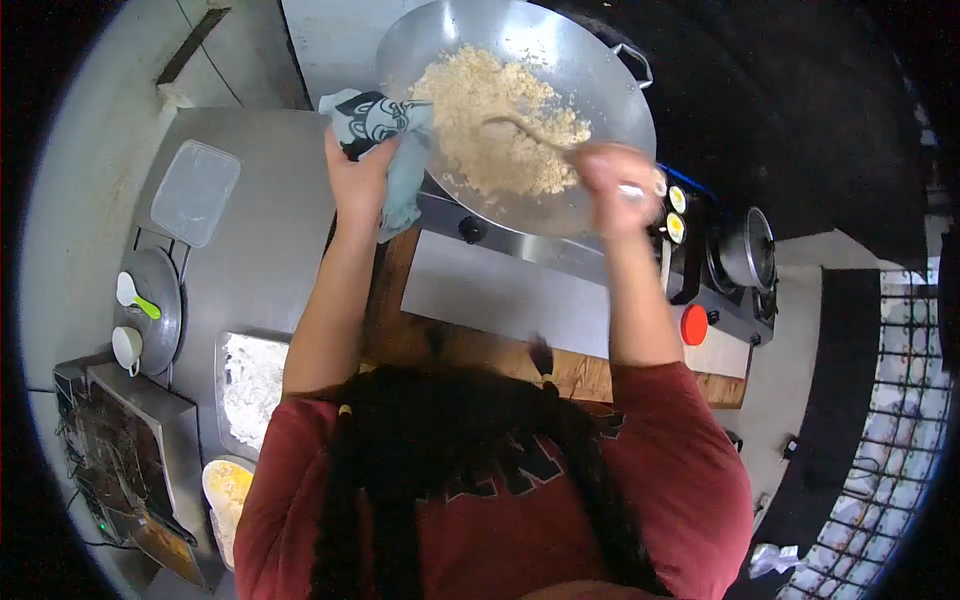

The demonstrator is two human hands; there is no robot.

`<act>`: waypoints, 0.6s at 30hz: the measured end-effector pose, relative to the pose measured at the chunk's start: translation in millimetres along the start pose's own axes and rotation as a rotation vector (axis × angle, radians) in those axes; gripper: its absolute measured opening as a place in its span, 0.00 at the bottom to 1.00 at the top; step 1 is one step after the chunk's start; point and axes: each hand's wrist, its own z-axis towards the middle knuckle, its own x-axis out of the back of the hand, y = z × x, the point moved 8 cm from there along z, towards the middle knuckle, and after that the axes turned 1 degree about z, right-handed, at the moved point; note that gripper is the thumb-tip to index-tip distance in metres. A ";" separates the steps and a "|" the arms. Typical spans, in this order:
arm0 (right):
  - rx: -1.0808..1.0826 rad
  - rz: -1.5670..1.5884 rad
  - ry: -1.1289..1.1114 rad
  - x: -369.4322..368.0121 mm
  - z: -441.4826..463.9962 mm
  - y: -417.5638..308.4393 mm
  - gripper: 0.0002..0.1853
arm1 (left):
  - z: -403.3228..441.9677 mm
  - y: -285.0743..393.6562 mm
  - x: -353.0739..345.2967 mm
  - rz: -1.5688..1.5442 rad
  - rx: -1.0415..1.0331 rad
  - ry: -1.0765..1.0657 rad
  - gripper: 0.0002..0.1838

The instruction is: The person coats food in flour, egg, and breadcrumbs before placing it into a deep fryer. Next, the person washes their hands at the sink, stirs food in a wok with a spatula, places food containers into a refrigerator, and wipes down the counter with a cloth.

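A large metal wok (600, 95) sits on the stove, with a pale yellow crumbly food (500, 150) spread over its bottom. My right hand (615, 185), smeared by motion, is closed round the handle of a spoon (520, 125), whose bowl is in the food. At the wok's left rim my left hand (358, 175) is closed on a light blue cloth (403, 185) with a dark cartoon print. The cloth covers that part of the rim, so whether I grip a handle under it is hidden.
Left, a steel counter (270, 200) bears a plastic lid (197, 193), a round metal tray (165, 335) with a green-handled spoon (140, 297) and white cup (127, 346), and a tub of white powder (250, 385). Right are a pot (745, 250), egg-like rounds (676, 228) and a red lid (694, 325).
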 end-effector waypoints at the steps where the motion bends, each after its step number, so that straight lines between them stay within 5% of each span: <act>1: -0.147 -0.076 -0.178 -18.0 -9.0 17.5 0.16 | 1.5 -1.0 -0.7 -0.031 0.015 -0.005 0.26; 2: -0.160 -0.141 -0.210 -18.1 -12.5 22.7 0.14 | 0.4 -3.1 -1.3 -0.063 0.033 -0.003 0.26; 4: -0.221 -0.021 0.216 10.7 -22.5 34.7 0.14 | -1.2 -5.4 1.1 -0.048 0.026 -0.038 0.26; 5: -0.298 -0.135 -0.035 6.6 5.7 -1.0 0.16 | -3.0 -7.8 2.5 -0.058 0.016 -0.035 0.25; 8: -0.216 0.291 -0.200 -7.4 12.8 -57.8 0.16 | -1.5 -1.1 -0.4 -0.118 0.041 -0.016 0.24; 11: -0.058 0.012 -0.384 -53.2 -19.8 -37.0 0.17 | 1.4 0.1 -1.3 -0.028 0.027 -0.011 0.28; 14: -0.118 -0.047 -0.292 -30.8 -8.4 -62.1 0.16 | 4.4 -13.8 3.9 -0.073 0.063 -0.045 0.27; 17: 0.059 0.114 -0.483 -36.1 -0.8 -141.9 0.16 | 3.5 -7.3 0.3 -0.078 0.030 -0.006 0.27; 18: 0.045 0.148 -0.709 -48.3 -8.9 -149.6 0.17 | 3.8 -7.2 -2.9 -0.084 0.037 -0.029 0.27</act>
